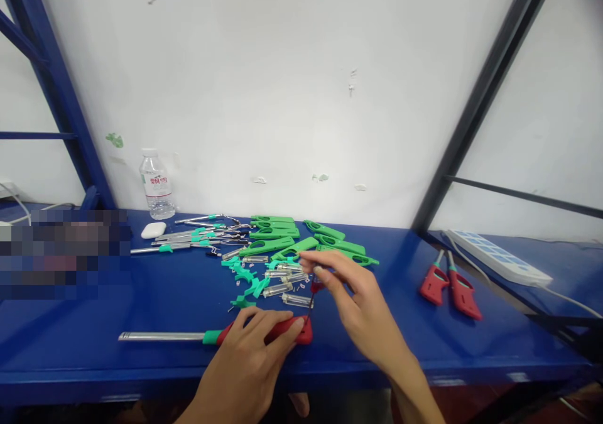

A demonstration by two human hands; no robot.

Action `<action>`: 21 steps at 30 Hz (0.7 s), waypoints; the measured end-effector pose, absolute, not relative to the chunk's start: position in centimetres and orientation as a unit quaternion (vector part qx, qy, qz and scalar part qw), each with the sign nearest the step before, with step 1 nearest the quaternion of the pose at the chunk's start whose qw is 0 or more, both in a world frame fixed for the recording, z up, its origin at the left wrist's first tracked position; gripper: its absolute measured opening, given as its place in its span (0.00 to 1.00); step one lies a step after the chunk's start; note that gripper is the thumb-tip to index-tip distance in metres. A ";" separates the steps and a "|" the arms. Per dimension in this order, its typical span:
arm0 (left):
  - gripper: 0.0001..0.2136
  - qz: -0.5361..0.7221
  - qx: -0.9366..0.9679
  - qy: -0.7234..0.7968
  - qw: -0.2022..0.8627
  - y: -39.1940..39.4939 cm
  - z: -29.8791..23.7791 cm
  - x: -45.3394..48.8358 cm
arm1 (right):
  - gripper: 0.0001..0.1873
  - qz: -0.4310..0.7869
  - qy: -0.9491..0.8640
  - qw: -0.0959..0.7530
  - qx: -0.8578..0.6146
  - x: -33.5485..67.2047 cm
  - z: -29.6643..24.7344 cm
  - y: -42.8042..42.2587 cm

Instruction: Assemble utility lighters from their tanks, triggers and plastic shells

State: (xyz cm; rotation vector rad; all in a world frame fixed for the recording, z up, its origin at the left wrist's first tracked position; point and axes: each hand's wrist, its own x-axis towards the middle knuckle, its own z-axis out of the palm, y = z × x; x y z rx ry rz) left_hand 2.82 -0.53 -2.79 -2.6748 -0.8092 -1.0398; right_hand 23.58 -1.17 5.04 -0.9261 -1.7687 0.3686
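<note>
A red lighter with a long metal nozzle (164,337) lies sideways near the table's front edge. My left hand (252,355) is wrapped over its red body, pressing it to the table. In my right hand (351,304) a thin screwdriver (311,304) is pinched near its top, standing almost upright. Its tip meets the right end of the red body; the exact contact spot is too small to make out. Just behind the hands lie teal plastic pieces (245,274), clear fuel tanks (298,300) and green handle shells (267,245).
Several metal nozzle rods with wires (183,237) lie at the back left, beside a white case (153,230) and a water bottle (157,185). Two red lighters (464,293) rest at the right, near a white power strip (499,257). A wall stands behind the blue table (155,298).
</note>
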 end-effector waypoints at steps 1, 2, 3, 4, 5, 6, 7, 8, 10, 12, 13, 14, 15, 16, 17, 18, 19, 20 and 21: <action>0.17 -0.348 -0.894 -0.271 0.079 -0.5 -2.8 2.8 | 0.13 0.149 -0.736 0.533 -0.389 23.5 5.0 -1.1; 0.17 -0.347 -0.894 -0.273 0.076 -0.5 -2.7 2.8 | 0.10 0.131 -0.729 0.543 -0.397 23.4 4.9 -1.0; 0.17 -0.348 -0.894 -0.273 0.076 -0.5 -2.7 2.8 | 0.08 0.105 -0.721 0.552 -0.406 23.3 4.8 -0.9; 0.17 -0.349 -0.894 -0.272 0.076 -0.4 -2.6 2.8 | 0.07 0.080 -0.717 0.556 -0.413 23.2 4.7 -0.9; 0.16 -0.350 -0.893 -0.273 0.076 -0.4 -2.6 2.8 | 0.08 0.068 -0.717 0.555 -0.417 23.2 4.7 -0.8; 0.16 -0.351 -0.892 -0.273 0.077 -0.4 -2.6 2.8 | 0.10 0.072 -0.724 0.548 -0.413 23.1 4.7 -0.9; 0.16 -0.353 -0.892 -0.272 0.078 -0.4 -2.6 2.9 | 0.13 0.090 -0.736 0.536 -0.404 23.1 4.8 -1.0; 0.16 -0.355 -0.892 -0.271 0.079 -0.4 -2.6 2.9 | 0.17 0.115 -0.749 0.521 -0.393 23.1 4.9 -1.1; 0.16 -0.355 -0.892 -0.270 0.077 -0.4 -2.6 2.9 | 0.20 0.146 -0.765 0.498 -0.381 23.0 5.1 -1.4; 0.16 -0.356 -0.891 -0.271 0.075 -0.4 -2.6 3.0 | 0.15 0.118 -0.758 0.499 -0.403 22.9 5.2 -1.6; 0.16 -0.357 -0.890 -0.273 0.073 -0.4 -2.6 2.9 | 0.11 0.095 -0.747 0.505 -0.421 22.8 5.2 -1.7; 0.16 -0.358 -0.890 -0.274 0.073 -0.4 -2.6 2.9 | 0.08 0.074 -0.736 0.511 -0.437 22.7 5.2 -1.7; 0.16 -0.359 -0.889 -0.274 0.072 -0.4 -2.6 2.9 | 0.06 0.062 -0.728 0.515 -0.449 22.7 5.2 -1.7; 0.16 -0.358 -0.890 -0.275 0.071 -0.4 -2.6 2.9 | 0.06 0.061 -0.724 0.517 -0.453 22.7 5.3 -1.7; 0.16 -0.358 -0.890 -0.275 0.071 -0.5 -2.6 2.9 | 0.08 0.068 -0.724 0.518 -0.451 22.8 5.3 -1.7; 0.16 -0.357 -0.890 -0.275 0.070 -0.5 -2.6 2.9 | 0.10 0.079 -0.726 0.520 -0.443 22.9 5.3 -1.7; 0.16 -0.357 -0.890 -0.274 0.069 -0.5 -2.5 2.9 | 0.13 0.095 -0.727 0.521 -0.436 23.2 5.4 -1.7; 0.16 -0.358 -0.890 -0.273 0.067 -0.5 -2.6 2.9 | 0.16 0.114 -0.726 0.522 -0.433 23.4 5.4 -1.7; 0.16 -0.359 -0.890 -0.272 0.066 -0.6 -2.6 2.9 | 0.17 0.132 -0.722 0.523 -0.434 23.8 5.5 -1.8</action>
